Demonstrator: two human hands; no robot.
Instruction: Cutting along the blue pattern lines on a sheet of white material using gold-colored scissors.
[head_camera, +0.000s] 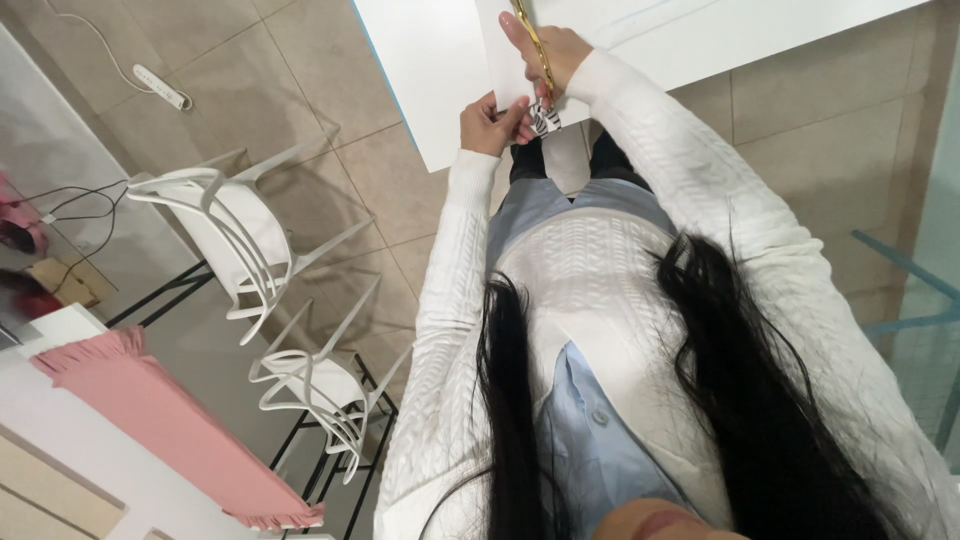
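**Hands, scissors and paper at the table edge**

Your right hand: closed around gold-coloured scissors, which run up past the top of the frame; the blades point down toward you over a sheet of white paper. Whether the blades are open cannot be told.

Your left hand: fingers pinched together on the near edge of the paper, just beside a small black-and-white striped piece that sits right under the scissors. The two hands are close together, almost touching.

The paper: lying on the white table, hanging slightly over its near edge, above your lap.

Surroundings: two white openwork chairs stand on the tiled floor to your left; a pink ruffled cloth lies on a pale surface lower left; a white power strip rests on the floor, well apart.
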